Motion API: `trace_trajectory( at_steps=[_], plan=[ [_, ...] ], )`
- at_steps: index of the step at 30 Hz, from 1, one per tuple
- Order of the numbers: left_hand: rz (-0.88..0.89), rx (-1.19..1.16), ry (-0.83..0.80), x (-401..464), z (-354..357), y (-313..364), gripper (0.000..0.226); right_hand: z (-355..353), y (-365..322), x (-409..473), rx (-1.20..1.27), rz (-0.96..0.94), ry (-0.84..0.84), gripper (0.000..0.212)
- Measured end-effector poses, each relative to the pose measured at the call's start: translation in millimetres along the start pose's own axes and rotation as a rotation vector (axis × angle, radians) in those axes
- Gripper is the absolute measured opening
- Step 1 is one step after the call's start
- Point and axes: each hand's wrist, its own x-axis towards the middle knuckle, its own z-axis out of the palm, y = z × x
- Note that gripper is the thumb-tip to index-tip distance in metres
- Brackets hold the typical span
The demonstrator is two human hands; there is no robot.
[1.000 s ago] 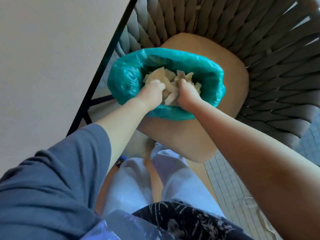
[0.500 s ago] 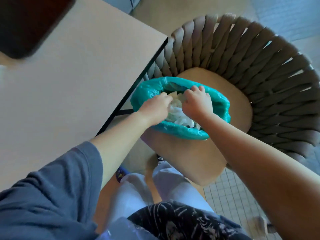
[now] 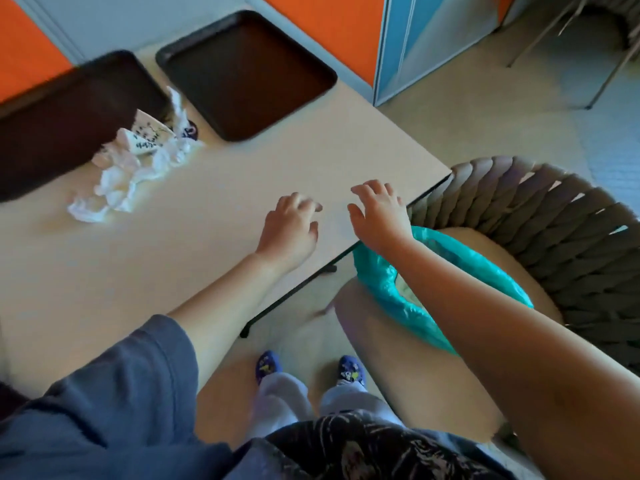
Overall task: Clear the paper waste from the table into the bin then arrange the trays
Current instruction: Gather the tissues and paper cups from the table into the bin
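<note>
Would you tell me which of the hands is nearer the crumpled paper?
Left. The left hand is right of the crumpled paper; the right hand is farther right.

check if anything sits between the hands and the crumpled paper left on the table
Nothing visible does. Bare table lies between the left hand, the right hand and the crumpled paper. The two dark trays sit behind and beside the paper, not in the path. Both hands hold nothing.
</note>
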Motion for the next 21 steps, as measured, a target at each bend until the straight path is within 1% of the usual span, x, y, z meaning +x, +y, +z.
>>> trace_trajectory(
  at_steps=[4, 9, 13, 17, 21],
  plan=[
    [-0.16, 0.0, 0.029, -18.8, -25.7, -47.7, 0.035, 18.8, -47.0, 13.1, -0.03, -0.084, -0.108, 0.042],
    [-0.304, -0.007, 0.169, -46.7, -59.0, -112.2, 0.038, 51.4, -117.2, 28.3, -0.027, -0.183, -0.203, 0.05],
    [-0.415, 0.016, 0.24, -66.0, -78.8, -166.1, 0.04, 75.8, -170.7, 37.0, -0.043, -0.265, -0.262, 0.052],
    [-0.535, 0.028, 0.259, -80.2, -94.4, -218.7, 0.043, 99.7, -219.8, 49.5, -0.034, -0.319, -0.318, 0.054],
    [-0.568, 0.041, 0.261, -85.5, -108.5, -269.0, 0.045, 124.3, -261.6, 65.8, -0.049, -0.358, -0.382, 0.057]
  ],
)
